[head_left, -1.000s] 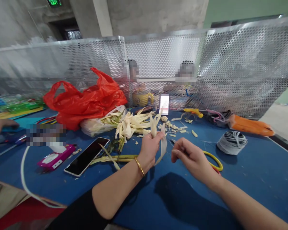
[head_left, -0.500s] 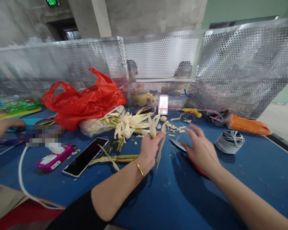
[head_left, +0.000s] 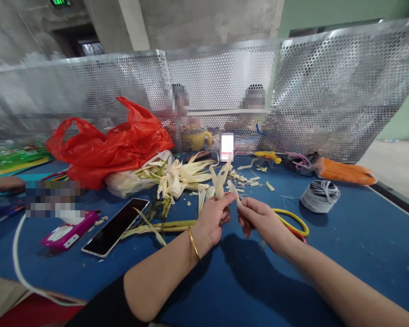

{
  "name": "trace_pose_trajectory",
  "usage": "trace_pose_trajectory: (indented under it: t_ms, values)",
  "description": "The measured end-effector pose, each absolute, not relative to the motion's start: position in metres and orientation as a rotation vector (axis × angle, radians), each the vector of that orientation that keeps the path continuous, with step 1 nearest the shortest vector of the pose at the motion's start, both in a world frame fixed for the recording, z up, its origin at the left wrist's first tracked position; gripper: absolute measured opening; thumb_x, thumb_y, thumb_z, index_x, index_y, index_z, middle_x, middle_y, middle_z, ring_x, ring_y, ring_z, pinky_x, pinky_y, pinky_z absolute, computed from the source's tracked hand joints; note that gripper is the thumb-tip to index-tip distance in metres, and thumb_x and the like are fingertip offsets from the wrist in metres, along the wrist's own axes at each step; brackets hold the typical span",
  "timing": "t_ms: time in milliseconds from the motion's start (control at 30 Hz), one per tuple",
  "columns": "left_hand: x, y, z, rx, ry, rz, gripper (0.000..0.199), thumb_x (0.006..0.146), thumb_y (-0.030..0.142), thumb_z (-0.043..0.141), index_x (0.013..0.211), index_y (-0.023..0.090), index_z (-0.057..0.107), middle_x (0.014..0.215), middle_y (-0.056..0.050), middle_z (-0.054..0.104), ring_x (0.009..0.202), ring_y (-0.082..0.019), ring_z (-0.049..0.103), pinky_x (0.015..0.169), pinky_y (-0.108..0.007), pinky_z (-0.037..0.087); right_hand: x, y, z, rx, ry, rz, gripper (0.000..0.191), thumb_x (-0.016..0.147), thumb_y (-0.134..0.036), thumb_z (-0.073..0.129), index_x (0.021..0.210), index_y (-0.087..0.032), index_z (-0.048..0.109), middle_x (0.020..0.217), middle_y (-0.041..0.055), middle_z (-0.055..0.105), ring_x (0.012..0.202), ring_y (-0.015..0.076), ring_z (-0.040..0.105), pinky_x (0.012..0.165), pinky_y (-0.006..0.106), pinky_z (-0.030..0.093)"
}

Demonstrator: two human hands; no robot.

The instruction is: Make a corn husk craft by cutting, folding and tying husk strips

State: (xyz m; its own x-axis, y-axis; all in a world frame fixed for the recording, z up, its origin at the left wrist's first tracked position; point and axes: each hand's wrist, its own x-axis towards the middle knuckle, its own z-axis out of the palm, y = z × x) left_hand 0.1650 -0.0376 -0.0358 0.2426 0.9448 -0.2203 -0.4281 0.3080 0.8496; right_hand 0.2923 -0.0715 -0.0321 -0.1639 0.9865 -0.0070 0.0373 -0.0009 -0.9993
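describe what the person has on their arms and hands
The left hand is bare, with a thin gold bangle round the wrist and a black sleeve covering the upper arm down to about the elbow. The right hand is bare too, with no ring, watch or sleeve showing on that forearm.

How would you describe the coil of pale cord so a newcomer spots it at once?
Start at the blue table and look to its right side, in front of the perforated metal screen. The coil of pale cord lies alone there, nearer than the orange pouch. Unlike the yellow-handled scissors beside the right hand, it is a grey-white wound bundle.
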Motion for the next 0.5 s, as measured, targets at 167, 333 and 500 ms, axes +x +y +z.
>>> trace_pose_trajectory:
  t_ms: [167,333,500]
  values:
    - [0.1639,-0.0367,-0.0346,0.751,0.801,1.123,0.039,0.063,0.045,0.077,0.072,0.014,0.055,0.054,0.008,0.045,0.035,0.001,0.022,0.038,-0.019,0.012,0.2934,-0.0696,-0.0349,-1.187,-1.315,1.21,0.032,0.082,-0.048,0.055,0.067,-0.02,0.048,0.046,-0.0095,0.042,0.034,0.0061,0.035,0.035,0.019,0.025]
    - [0.1663,-0.04,-0.0347,0.813,0.86,1.113,0.037,0.06,0.036,0.08,0.062,0.017,0.048,0.042,0.011,0.031,0.035,-0.001,0.019,0.038,-0.02,0.01,0.2921,-0.0692,-0.0393,-1.227,-1.431,1.12,0.033,0.085,-0.048,0.051,0.066,-0.021,0.046,0.042,-0.0095,0.042,0.034,0.007,0.035,0.036,0.019,0.028]
    - [0.1619,-0.0322,-0.0344,0.79,0.896,1.154,0.034,0.058,0.031,0.08,0.062,0.016,0.051,0.043,0.011,0.035,0.034,-0.001,0.021,0.039,-0.021,0.01,0.2946,-0.0691,-0.0386,-1.248,-1.495,1.168,0.03,0.086,-0.044,0.047,0.068,-0.021,0.049,0.043,-0.0098,0.039,0.035,0.0071,0.035,0.036,0.019,0.027]
